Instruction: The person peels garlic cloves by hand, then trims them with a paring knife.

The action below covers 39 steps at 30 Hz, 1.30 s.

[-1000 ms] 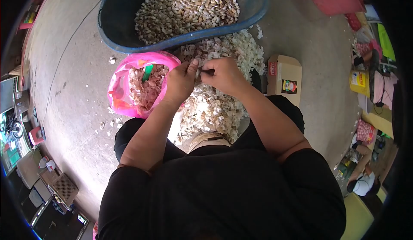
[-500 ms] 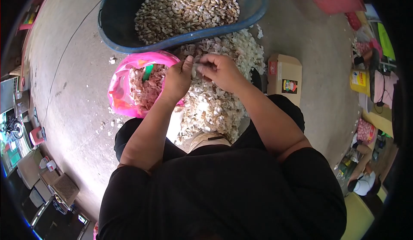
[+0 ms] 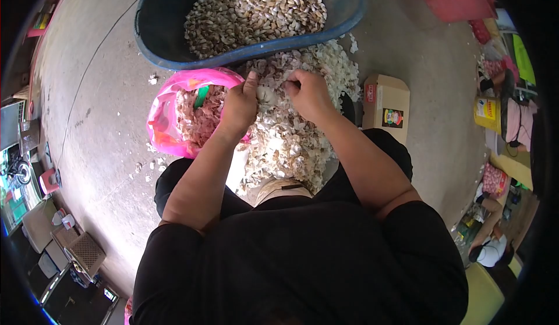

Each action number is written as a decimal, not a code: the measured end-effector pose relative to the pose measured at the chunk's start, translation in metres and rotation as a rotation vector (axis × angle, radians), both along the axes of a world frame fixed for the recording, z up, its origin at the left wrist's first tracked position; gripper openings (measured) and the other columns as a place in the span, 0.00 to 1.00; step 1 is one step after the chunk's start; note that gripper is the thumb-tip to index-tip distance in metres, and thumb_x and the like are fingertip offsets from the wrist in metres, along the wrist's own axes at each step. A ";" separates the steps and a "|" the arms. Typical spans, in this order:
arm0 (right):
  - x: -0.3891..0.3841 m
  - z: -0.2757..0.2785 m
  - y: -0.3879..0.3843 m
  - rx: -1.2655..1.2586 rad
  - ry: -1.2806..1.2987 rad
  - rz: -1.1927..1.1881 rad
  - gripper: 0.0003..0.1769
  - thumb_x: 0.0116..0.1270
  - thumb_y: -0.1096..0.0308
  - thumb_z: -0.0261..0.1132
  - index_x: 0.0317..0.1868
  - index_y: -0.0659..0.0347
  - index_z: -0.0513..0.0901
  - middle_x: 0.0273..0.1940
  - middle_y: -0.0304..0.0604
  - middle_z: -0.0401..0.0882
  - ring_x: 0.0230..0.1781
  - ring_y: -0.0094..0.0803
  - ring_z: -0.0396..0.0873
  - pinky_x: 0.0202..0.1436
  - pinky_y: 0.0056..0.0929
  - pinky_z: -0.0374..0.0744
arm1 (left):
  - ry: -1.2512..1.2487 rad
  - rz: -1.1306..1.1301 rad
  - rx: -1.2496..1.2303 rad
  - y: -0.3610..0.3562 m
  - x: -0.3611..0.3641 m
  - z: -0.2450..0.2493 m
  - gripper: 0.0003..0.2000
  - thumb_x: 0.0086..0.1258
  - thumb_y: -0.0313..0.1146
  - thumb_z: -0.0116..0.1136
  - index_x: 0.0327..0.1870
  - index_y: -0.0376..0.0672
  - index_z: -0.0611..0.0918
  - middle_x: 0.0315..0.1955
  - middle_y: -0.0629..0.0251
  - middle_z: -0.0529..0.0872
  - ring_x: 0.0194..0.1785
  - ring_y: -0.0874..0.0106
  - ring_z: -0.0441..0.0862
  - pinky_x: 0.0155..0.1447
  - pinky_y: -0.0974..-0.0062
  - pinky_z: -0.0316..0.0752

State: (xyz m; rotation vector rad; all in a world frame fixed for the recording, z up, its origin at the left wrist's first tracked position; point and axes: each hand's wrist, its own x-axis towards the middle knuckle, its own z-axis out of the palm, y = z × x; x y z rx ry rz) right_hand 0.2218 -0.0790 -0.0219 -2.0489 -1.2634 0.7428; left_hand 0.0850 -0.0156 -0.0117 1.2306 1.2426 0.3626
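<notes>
Skins (image 3: pixel 285 144), pale and papery, heaped on floor (image 3: pixel 431 51) between the person's legs, reaching up to the blue tub (image 3: pixel 247 53). Cloves (image 3: pixel 262 11) lie loose inside tub. Left hand (image 3: pixel 240 107) over heap's left side, thumb raised, beside a pale piece (image 3: pixel 266 96); cannot tell whether its fingers clamp it. Right hand (image 3: pixel 308 95) well apart from left, fingers curled, thumb near them; cannot tell if tips meet or hold anything. Pink bag (image 3: pixel 165 112), open, near left hand, holds pinkish skins (image 3: pixel 201 124) and a green item (image 3: pixel 202 96). Carton (image 3: pixel 385 107) stands right of heap.
</notes>
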 end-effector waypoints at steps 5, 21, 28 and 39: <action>-0.002 -0.009 -0.001 0.067 0.396 0.117 0.06 0.60 0.71 0.59 0.30 0.65 0.73 0.19 0.36 0.73 0.18 0.19 0.72 0.21 0.20 0.70 | -0.093 0.056 -0.123 0.002 -0.001 -0.012 0.20 0.69 0.50 0.38 0.28 0.44 0.75 0.15 0.72 0.73 0.14 0.81 0.67 0.16 0.84 0.57; -0.005 0.006 0.006 0.023 0.735 -0.096 0.07 0.62 0.70 0.57 0.37 0.66 0.71 0.23 0.39 0.74 0.16 0.20 0.71 0.19 0.20 0.71 | -0.211 -0.026 -0.237 0.001 -0.001 -0.006 0.20 0.68 0.47 0.42 0.44 0.35 0.73 0.21 0.69 0.75 0.18 0.81 0.68 0.20 0.84 0.63; -0.014 0.004 0.002 -0.001 0.697 -0.030 0.14 0.64 0.57 0.54 0.36 0.60 0.71 0.20 0.40 0.73 0.16 0.26 0.70 0.19 0.24 0.69 | -0.175 -0.026 -0.079 -0.014 0.004 -0.012 0.24 0.70 0.48 0.34 0.43 0.32 0.72 0.25 0.62 0.77 0.25 0.77 0.73 0.30 0.79 0.70; -0.032 0.009 0.001 0.291 0.365 -0.036 0.10 0.64 0.64 0.54 0.32 0.63 0.70 0.19 0.42 0.72 0.20 0.28 0.71 0.23 0.25 0.69 | -0.312 0.317 -0.177 -0.030 0.016 -0.007 0.14 0.70 0.37 0.36 0.42 0.36 0.73 0.27 0.65 0.77 0.31 0.77 0.73 0.34 0.82 0.69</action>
